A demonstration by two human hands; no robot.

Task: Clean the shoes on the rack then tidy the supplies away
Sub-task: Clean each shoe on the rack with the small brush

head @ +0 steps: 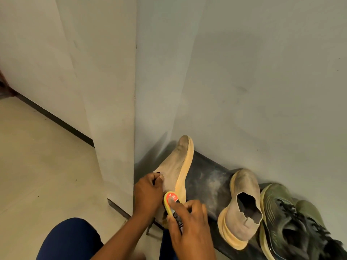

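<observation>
Pale, off-white plastered walls were seen filling most of the view. A square column was noted projecting from the wall at centre left, its sharp vertical edge marked by small chips. Faint scuffs and grey smudges were recorded on the wall surface to the right. A dark skirting strip was observed running along the base of the left-hand wall, interrupted by the column. The floor was found to be laid in light beige tile, with a few small dark specks. Lighting was judged soft and even; a dim shadow was cast in the corner right of the column.
</observation>
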